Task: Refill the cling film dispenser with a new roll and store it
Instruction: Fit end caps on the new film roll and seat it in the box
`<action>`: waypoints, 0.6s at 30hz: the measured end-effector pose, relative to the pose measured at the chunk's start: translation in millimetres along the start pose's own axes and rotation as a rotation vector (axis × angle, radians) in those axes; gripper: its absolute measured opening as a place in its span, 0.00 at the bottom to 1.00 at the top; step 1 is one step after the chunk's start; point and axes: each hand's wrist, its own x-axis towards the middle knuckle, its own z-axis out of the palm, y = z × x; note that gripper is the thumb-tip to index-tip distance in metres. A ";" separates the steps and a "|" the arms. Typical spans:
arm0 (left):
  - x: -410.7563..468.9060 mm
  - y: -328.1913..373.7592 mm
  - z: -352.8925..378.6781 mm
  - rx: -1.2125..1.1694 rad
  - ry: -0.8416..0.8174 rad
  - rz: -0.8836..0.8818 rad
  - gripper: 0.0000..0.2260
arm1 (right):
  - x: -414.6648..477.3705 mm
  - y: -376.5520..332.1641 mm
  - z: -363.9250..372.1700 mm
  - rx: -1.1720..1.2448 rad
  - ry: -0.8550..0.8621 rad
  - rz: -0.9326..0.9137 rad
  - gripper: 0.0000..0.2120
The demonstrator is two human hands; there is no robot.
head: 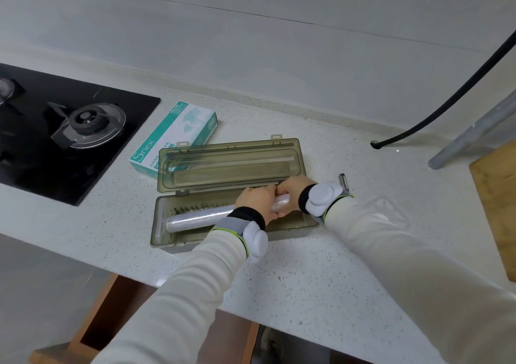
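Head view, and we're mid-refill by the look of it: the dispenser sits open on the counter, its lid thrown back flat toward the wall, and the new roll is already lying lengthwise in the tray. Its near-left end is free and resting low in the tray; its right end is buried under both hands.

The left hand is curled over the roll from the near side, fingers wrapped down around it, a closed grip on the film. The right hand comes in from the other side, fingers bent and pinched in at the same spot, right up against the left; both meet just in front of the hinge line. Whether the right is gripping the roll itself or picking at a loose film edge, I can't tell, the fingertips are hidden.

My read: this is seating the roll, or hunting for the film's starting edge at that right end. Next call would be to get the roll sitting level in the tray, draw the free edge forward over the front lip, then fold the lid down, which needs both hands clear of the hinge.

Around it: a glove box just behind the lid's left corner, touching or nearly so, and the hob further left. An open drawer shows below the counter edge, a likely place to store it.
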 end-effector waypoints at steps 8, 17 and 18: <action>2.7 1.1 -4.0 0.030 -0.016 -0.003 0.19 | -7.4 -1.5 2.5 0.073 0.049 -0.005 0.19; 6.6 14.6 -4.6 0.141 -0.111 -0.046 0.13 | -35.1 56.4 2.7 0.482 0.601 0.230 0.15; 6.9 17.8 -4.8 0.145 -0.119 -0.052 0.13 | -38.0 70.5 6.3 0.454 0.611 0.307 0.15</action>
